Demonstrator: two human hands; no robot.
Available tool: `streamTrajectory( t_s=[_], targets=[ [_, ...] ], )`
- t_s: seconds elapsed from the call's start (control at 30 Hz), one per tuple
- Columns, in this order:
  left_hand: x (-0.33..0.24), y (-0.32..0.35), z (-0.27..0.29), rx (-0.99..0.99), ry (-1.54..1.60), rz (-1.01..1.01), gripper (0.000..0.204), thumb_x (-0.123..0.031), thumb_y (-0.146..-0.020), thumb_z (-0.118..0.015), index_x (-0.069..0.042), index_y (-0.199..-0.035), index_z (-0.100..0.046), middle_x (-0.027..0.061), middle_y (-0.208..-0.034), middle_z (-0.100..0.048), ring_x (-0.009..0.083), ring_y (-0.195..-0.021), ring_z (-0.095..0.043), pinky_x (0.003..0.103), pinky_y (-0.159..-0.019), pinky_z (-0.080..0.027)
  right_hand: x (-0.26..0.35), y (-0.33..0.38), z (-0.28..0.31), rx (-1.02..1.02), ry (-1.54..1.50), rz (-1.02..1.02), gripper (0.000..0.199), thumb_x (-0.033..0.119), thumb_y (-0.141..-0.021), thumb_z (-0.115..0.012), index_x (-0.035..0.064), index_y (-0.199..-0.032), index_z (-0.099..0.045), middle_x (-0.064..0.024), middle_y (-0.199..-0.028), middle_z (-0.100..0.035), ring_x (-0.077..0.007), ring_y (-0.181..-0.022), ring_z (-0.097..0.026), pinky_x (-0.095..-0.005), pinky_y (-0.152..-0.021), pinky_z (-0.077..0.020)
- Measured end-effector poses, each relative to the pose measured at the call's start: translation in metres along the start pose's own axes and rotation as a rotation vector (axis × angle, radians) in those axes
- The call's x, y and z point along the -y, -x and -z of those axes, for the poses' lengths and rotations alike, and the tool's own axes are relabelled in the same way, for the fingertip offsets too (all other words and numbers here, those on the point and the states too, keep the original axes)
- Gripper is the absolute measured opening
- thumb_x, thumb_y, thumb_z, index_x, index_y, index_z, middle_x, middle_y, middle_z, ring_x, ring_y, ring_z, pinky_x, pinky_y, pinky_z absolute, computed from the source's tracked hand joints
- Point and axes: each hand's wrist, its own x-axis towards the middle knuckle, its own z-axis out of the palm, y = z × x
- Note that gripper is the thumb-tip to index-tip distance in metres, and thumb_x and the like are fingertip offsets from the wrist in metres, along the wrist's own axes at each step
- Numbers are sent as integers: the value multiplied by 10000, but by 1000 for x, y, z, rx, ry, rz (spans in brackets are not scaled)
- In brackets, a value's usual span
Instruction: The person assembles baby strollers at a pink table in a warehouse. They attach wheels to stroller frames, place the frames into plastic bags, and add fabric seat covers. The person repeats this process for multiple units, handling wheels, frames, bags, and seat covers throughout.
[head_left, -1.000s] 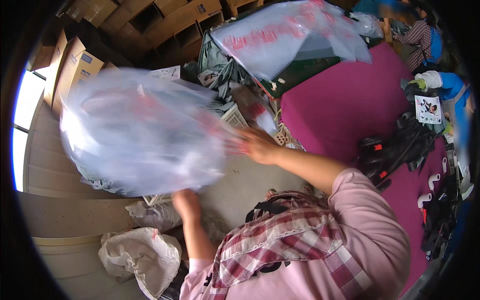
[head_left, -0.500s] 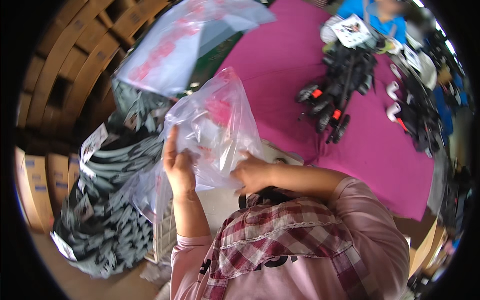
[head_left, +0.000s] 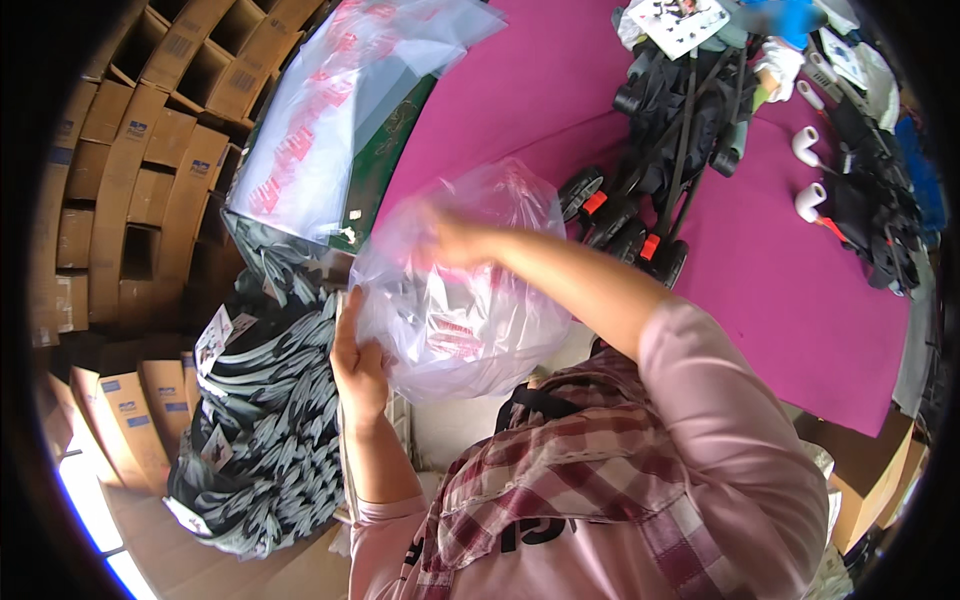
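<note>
A clear plastic bag [head_left: 470, 330] with red print hangs puffed out in front of me. My left hand [head_left: 360, 372] grips its left edge, the index finger upright and the thumb pressed on the film. My right hand [head_left: 445, 238] is at the upper left of the bag, its fingers smeared by motion and partly covered by the film; whether it is inside or behind the film I cannot tell. Just beyond it, a stack of flat printed plastic bags [head_left: 300, 150] lies on a dark green box [head_left: 385, 150].
A magenta-covered table [head_left: 780, 300] holds folded black strollers [head_left: 670, 150] with wheels and orange parts. Bundled grey-and-black pieces [head_left: 270, 400] with tags are heaped at the left. Cardboard boxes [head_left: 150, 190] are stacked behind them. A person in blue [head_left: 790, 20] is at the far right.
The bag has spread wider and rounder. My right hand has moved up and left to the bag's upper part. My left hand keeps its hold on the edge. The view has shifted slightly.
</note>
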Motion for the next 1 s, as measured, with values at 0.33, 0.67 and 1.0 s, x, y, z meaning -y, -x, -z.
streamTrajectory(
  t_s=[0.33,0.67,1.0],
  targets=[
    [-12,-20,58,-665,65,59,729,94,-770,-427,22,-1495,-422,164,-1504,-487,115,-815,-561,218,-666,-453,77,66,-67,405,609,512,372,378,-853,-716,28,-976,-688,-130,-956,-694,-289,-1036,-655,-575,-1140,-332],
    [28,-119,-55,75,-42,90,644,28,-797,-441,48,-1439,-485,93,-1012,-619,116,-630,-506,261,-549,-442,-90,171,-60,-27,479,-122,298,381,-781,-722,135,-938,-786,-101,-1508,-456,-340,-1471,-293,-664,-1172,-156],
    [-24,-172,-247,318,19,137,651,52,-799,-467,105,-1447,-443,115,-991,-617,139,-682,-535,260,-583,-425,-76,360,81,-183,254,-269,259,240,-819,-694,92,-1031,-691,-88,-1054,-688,-279,-1185,-591,-547,-1202,-239]
  ],
)
